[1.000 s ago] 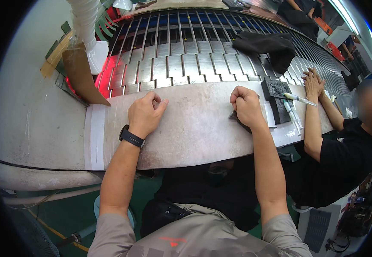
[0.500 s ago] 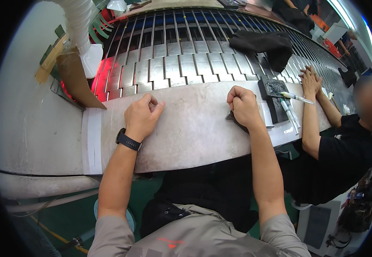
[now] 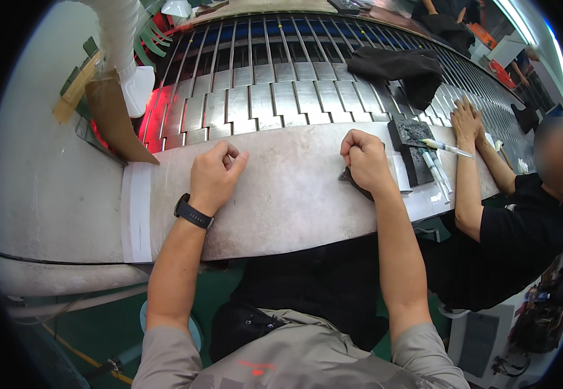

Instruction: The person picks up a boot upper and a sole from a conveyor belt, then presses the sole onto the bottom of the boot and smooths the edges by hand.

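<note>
My left hand (image 3: 216,174), a dark watch on its wrist, rests on the pale worktop (image 3: 284,201) at left. Its fingers are loosely curled in, the thumb lies a little off them, and no object shows in it. To the right, my right hand (image 3: 367,162) is closed in a fist on the same surface. A small dark piece (image 3: 354,179) pokes out beneath this fist and wrist; most of it is hidden. Just right of the fist stand dark speckled blocks (image 3: 415,134). Syringe-like tubes (image 3: 448,148) lie on and beside them.
Beyond the worktop runs a slatted metal conveyor (image 3: 268,100) with a black cloth (image 3: 401,68) on it. A white duct (image 3: 116,39) and a brown cardboard flap (image 3: 113,120) stand at left. A co-worker's joined hands (image 3: 467,122) rest at right, close to the blocks.
My hands keep their poses on the worktop, and the view has shifted slightly. The co-worker's fingers have straightened and now lie palm to palm.
</note>
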The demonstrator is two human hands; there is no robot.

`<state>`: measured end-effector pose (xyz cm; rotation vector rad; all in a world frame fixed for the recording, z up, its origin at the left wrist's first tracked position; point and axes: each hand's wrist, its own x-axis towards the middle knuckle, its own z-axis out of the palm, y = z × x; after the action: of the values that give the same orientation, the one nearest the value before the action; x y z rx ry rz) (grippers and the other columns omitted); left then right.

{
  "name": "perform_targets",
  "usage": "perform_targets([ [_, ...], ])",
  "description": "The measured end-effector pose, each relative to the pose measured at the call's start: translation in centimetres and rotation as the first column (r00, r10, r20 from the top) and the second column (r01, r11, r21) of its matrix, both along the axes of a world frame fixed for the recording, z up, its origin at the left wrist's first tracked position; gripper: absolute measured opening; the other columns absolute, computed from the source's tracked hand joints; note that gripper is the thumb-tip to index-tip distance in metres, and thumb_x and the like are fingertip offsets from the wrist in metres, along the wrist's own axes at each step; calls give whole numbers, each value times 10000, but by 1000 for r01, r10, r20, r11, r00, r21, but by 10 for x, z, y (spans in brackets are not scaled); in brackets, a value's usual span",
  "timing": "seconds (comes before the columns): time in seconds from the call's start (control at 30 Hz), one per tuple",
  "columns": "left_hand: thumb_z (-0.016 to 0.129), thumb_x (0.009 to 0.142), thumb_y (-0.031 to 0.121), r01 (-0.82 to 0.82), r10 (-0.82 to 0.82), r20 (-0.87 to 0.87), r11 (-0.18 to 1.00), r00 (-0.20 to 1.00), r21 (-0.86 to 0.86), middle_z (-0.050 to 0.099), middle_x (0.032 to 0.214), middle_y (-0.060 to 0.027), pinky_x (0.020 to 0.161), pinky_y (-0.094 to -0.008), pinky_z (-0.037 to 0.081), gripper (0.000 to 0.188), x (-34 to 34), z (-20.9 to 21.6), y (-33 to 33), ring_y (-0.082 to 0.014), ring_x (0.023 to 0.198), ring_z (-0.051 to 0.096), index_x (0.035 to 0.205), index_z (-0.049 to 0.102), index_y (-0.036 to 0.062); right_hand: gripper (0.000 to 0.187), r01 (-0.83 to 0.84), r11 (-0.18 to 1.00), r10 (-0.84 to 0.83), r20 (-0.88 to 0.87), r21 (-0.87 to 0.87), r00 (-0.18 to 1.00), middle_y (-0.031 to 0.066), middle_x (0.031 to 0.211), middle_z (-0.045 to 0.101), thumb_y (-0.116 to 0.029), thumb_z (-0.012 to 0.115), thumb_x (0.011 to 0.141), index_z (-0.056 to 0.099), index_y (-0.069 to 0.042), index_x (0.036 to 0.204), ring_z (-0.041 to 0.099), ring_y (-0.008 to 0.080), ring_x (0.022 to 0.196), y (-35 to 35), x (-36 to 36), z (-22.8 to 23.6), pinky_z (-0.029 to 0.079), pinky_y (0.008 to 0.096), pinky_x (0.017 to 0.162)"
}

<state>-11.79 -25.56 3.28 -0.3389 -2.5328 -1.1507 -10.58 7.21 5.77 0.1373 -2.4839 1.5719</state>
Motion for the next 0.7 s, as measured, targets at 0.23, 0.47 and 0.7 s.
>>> perform_targets([
  [0.23,780,929,346,32,-31,10,995,999,-98,645,641,-86,580,-419,491,310,2,0,0,-276,587,645,893,711,45,218,2,1000,-2,-7,12,1000,44,634,575,85,415,825,620,20,788,508,114,591,-5,2,4,411,308,541],
  [0.47,776,933,356,28,-24,39,992,999,-122,666,659,-89,596,-422,511,311,2,0,-4,-288,618,673,912,712,53,205,-1,1000,1,11,-4,1000,40,635,567,78,425,833,619,27,791,496,113,585,-6,2,-2,400,307,534],
  [0.7,777,932,358,30,-24,43,991,999,-131,664,662,-87,597,-424,511,314,1,1,-7,-288,619,673,913,710,52,217,-9,999,9,4,-32,1000,36,631,562,80,416,833,621,23,793,495,113,584,-9,0,-4,400,312,534],
])
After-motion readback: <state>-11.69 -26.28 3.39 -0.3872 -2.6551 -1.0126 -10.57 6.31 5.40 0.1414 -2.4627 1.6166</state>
